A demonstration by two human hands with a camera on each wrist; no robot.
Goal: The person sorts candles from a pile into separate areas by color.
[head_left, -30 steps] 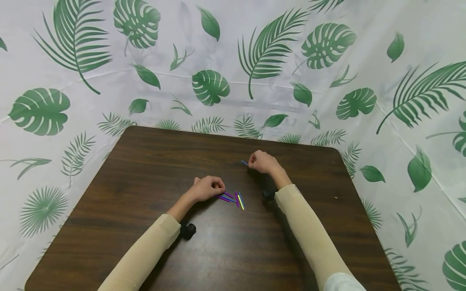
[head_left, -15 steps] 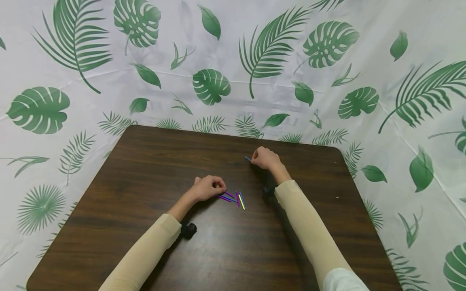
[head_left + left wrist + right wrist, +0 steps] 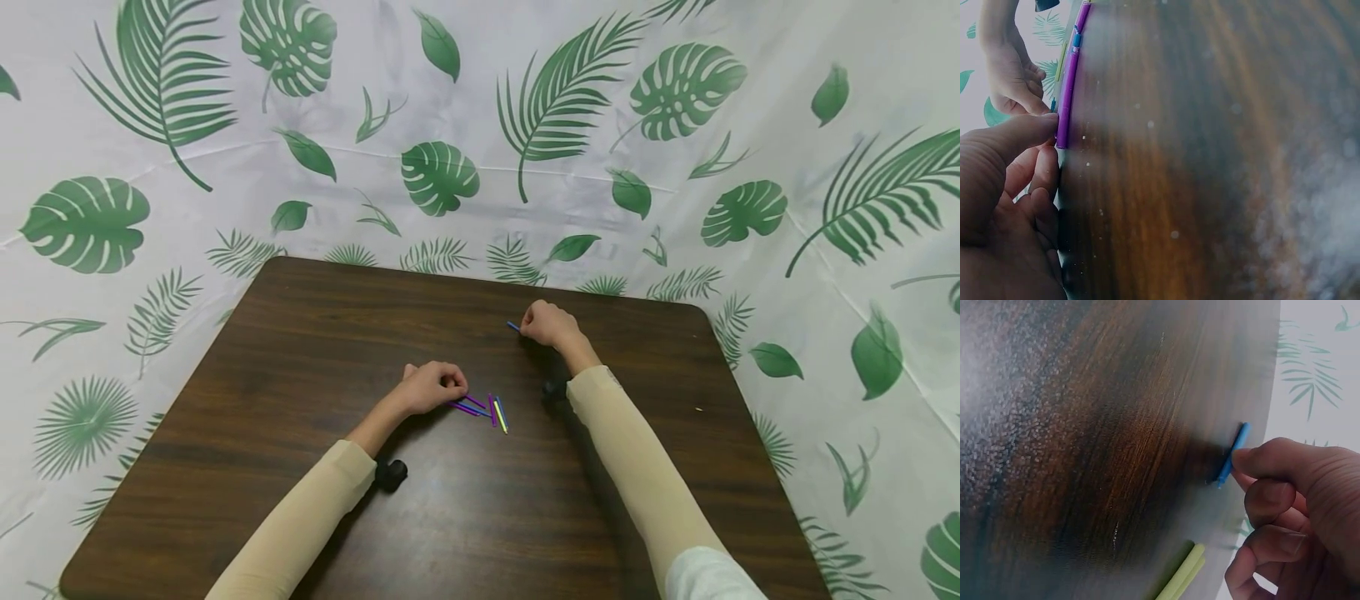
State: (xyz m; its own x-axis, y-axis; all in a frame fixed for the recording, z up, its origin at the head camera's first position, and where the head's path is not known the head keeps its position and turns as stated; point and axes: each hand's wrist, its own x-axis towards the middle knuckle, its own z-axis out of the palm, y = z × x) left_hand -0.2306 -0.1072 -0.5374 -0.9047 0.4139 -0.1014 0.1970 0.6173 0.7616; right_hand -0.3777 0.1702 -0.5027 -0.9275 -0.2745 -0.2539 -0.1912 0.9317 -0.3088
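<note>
My right hand [image 3: 550, 323] pinches a thin blue stick [image 3: 1238, 439], candle-like with a narrow tip, between thumb and forefinger on the far side of the table. Nearer the middle, my left hand [image 3: 433, 387] pinches the end of a thin purple stick [image 3: 476, 401] just at the tabletop; its forefinger tip is hidden in the left wrist view. Beside those fingers lie another purple stick [image 3: 1070, 94] and a blue stick [image 3: 482, 413]. Just right of them, a purple stick [image 3: 492, 410], a yellow stick [image 3: 500, 417] and a blue stick [image 3: 502, 408] lie close together.
Everything lies on a dark wood-grain table [image 3: 337, 333] with rounded corners. A white leaf-print sheet [image 3: 360, 183] hangs behind and at the sides. Tiny pale specks, one a yellow fleck [image 3: 699, 409], show on the right. Black wrist cameras [image 3: 392, 475] hang under both wrists.
My right hand has shifted slightly farther back and to the right, carrying the blue stick. The left hand and the sticks by it stay put, and the head view has drifted a little.
</note>
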